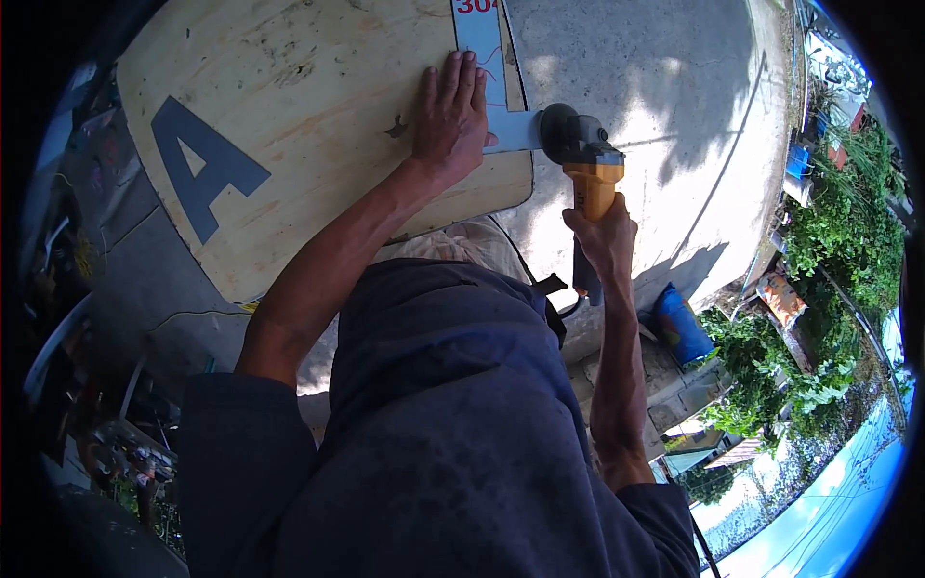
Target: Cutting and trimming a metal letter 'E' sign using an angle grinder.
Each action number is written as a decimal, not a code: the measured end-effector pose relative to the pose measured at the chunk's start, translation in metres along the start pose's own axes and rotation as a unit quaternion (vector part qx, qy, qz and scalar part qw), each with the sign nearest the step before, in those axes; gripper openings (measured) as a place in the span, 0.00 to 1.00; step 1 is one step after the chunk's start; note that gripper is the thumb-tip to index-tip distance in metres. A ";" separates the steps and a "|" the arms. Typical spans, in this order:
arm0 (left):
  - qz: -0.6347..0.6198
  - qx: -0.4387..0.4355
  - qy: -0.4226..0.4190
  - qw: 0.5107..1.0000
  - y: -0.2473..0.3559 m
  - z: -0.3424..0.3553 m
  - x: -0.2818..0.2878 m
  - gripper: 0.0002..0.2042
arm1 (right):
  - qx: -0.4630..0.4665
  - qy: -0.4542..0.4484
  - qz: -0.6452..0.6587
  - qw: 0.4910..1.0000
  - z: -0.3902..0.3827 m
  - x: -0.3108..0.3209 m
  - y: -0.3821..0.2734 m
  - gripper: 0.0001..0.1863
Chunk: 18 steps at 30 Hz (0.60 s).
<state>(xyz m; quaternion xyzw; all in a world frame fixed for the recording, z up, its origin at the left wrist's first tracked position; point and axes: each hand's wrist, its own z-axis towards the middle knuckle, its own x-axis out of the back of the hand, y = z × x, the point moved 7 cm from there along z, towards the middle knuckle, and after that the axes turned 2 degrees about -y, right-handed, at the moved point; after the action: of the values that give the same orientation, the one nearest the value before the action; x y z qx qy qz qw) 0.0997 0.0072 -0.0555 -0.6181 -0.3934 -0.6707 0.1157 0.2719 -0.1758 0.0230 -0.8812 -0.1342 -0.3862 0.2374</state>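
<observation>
My left hand lies flat on a light blue, L-shaped sheet piece, fingers stretched toward its far end. Under the sheet is a pale plywood board. In my right hand is a yellow and black angle grinder, gripped around its body. The grinder's head is at the sheet's right end, just past the board's edge. Whether the disc touches the sheet cannot be made out. Thin red lines mark the sheet near my fingertips.
A dark grey letter-shaped piece lies on the board's left part. Sunlit concrete spreads to the right, with a blue sack and green plants beyond. Assorted clutter fills the lower left. The grinder's cord hangs near my leg.
</observation>
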 end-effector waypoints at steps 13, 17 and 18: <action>0.001 -0.004 0.005 1.000 -0.001 0.002 -0.001 0.47 | -0.039 -0.019 0.003 0.999 -0.017 -0.006 0.023 0.31; 0.005 -0.008 0.007 1.000 0.000 0.001 0.000 0.47 | -0.043 -0.014 -0.005 0.999 -0.022 -0.007 0.028 0.32; 0.007 -0.008 0.007 1.000 0.000 0.001 0.000 0.47 | -0.044 -0.014 -0.005 0.999 -0.023 -0.008 0.029 0.32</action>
<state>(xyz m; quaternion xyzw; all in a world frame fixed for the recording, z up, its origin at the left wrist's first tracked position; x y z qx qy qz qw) 0.1000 0.0079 -0.0554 -0.6172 -0.3830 -0.6770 0.1182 0.2645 -0.2133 0.0213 -0.8955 -0.1247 -0.3803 0.1948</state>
